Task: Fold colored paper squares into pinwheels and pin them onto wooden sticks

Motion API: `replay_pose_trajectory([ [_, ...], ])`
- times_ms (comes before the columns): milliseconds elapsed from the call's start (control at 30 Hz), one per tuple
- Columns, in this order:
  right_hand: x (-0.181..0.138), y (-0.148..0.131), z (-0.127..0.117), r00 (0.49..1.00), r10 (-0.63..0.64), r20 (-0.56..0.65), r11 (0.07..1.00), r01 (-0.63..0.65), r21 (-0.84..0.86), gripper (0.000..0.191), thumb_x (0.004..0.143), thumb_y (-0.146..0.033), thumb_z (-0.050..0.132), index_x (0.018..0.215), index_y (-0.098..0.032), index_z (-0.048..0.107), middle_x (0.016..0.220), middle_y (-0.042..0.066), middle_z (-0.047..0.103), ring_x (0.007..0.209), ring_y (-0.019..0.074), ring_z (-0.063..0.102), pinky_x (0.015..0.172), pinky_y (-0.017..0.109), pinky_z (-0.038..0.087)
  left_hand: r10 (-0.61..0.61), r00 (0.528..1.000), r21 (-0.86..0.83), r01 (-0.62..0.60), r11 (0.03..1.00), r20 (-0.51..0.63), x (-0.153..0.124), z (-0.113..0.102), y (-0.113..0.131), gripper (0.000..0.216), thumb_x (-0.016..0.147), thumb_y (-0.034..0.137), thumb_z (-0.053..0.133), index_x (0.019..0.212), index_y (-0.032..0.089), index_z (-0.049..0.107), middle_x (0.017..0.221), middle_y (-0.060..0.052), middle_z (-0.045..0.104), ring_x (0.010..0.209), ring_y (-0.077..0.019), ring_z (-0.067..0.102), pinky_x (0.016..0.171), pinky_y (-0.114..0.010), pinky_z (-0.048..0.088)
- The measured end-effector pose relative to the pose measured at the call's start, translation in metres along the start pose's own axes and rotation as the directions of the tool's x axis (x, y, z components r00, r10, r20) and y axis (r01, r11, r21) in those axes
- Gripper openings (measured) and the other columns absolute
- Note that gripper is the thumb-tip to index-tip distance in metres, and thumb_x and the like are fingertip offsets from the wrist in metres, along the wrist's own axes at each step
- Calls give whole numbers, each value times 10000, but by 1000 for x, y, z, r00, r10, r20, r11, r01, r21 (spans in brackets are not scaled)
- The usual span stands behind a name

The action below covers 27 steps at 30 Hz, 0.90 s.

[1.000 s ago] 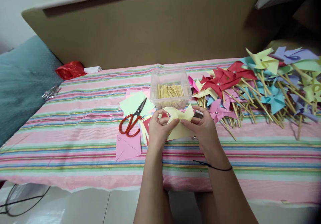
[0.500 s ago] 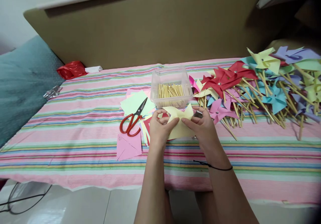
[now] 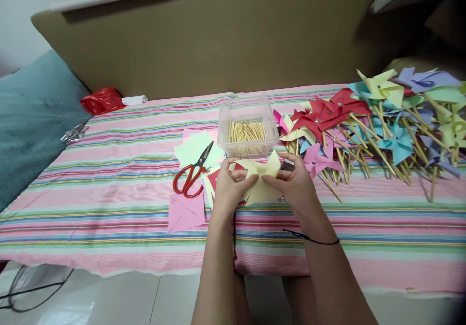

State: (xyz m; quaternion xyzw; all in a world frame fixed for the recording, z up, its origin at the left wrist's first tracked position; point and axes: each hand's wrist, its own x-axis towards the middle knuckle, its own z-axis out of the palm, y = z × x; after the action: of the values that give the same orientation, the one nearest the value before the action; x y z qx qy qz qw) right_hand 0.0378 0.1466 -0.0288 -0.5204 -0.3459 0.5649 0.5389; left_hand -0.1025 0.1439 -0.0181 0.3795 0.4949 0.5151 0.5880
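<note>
Both my hands hold a pale yellow paper square [image 3: 260, 177] with its corners folded toward the middle, just above the striped cloth. My left hand [image 3: 229, 189] pinches its left side, fingers closed. My right hand [image 3: 296, 184] pinches the centre and right side; a black band circles that wrist. Right behind the paper stands a clear plastic box [image 3: 247, 126] of wooden sticks.
Red-handled scissors [image 3: 191, 174] lie on a stack of coloured paper squares [image 3: 196, 148] to the left; a pink square [image 3: 185, 213] lies nearer. A heap of finished paper pinwheels [image 3: 371, 121] on sticks fills the right. A red bag [image 3: 102, 101] sits far left by a teal cushion [image 3: 29, 121].
My hands and the yellow paper have stayed almost in place; the fingers have shifted slightly on the folded corners.
</note>
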Motion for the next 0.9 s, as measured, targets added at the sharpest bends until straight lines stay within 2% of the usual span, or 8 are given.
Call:
replay_pose_trajectory([
  [133,1,2,-4,998,-13,60,999,15,-30,691,552,-270,833,1129,-236,454,712,24,749,611,249,706,517,328,544,14,999,87,-16,996,28,0,-4,-1,491,641,223,757,1003,233,426,622,40,656,520,-132,609,518,-220,464],
  [300,3,3,-5,999,-4,51,998,7,-59,669,559,-307,836,1118,-232,476,714,21,748,629,228,701,544,308,537,9,999,96,-4,995,-46,2,-4,-2,532,600,206,776,985,229,410,580,53,640,483,-134,593,516,-240,477],
  [433,3,-2,-5,997,-71,-29,997,71,22,597,632,-377,809,1114,-219,495,809,30,759,717,195,713,666,309,557,19,975,3,-19,1000,-220,7,-3,-6,590,546,197,806,1001,201,431,586,40,649,508,-146,613,550,-270,508],
  [567,3,-6,-8,994,-103,-45,991,106,78,469,754,-443,706,1128,-227,522,1005,53,748,835,186,717,767,321,562,61,892,-153,-143,978,-447,12,-2,-8,587,522,190,815,993,176,465,661,10,674,577,-149,644,603,-280,526],
  [633,3,-4,-9,996,-82,27,994,80,75,464,787,-435,679,1184,-250,525,1057,49,736,878,195,717,794,334,561,50,842,-220,-197,955,-536,14,-1,-6,561,523,186,808,975,172,476,685,4,675,591,-151,648,612,-289,532],
  [733,2,0,-7,970,-86,226,995,71,74,486,798,-381,684,1253,-305,531,1145,33,710,936,196,709,863,365,548,13,799,-292,-235,927,-601,14,0,-4,528,532,175,795,960,165,487,701,-2,673,583,-146,642,630,-310,541],
  [833,1,7,1,902,-127,414,992,123,36,341,785,-323,698,1121,-277,663,1074,25,728,918,190,697,853,360,545,20,813,-329,-258,908,-582,14,1,-5,509,538,174,798,950,160,499,726,-17,679,606,-145,651,648,-302,536],
  [900,-1,10,8,894,-137,427,988,153,-3,226,754,-293,717,975,-246,730,874,12,746,781,172,686,738,323,555,36,836,-334,-258,907,-547,13,3,-6,504,545,185,807,943,163,498,738,-23,684,621,-149,659,644,-289,527],
])
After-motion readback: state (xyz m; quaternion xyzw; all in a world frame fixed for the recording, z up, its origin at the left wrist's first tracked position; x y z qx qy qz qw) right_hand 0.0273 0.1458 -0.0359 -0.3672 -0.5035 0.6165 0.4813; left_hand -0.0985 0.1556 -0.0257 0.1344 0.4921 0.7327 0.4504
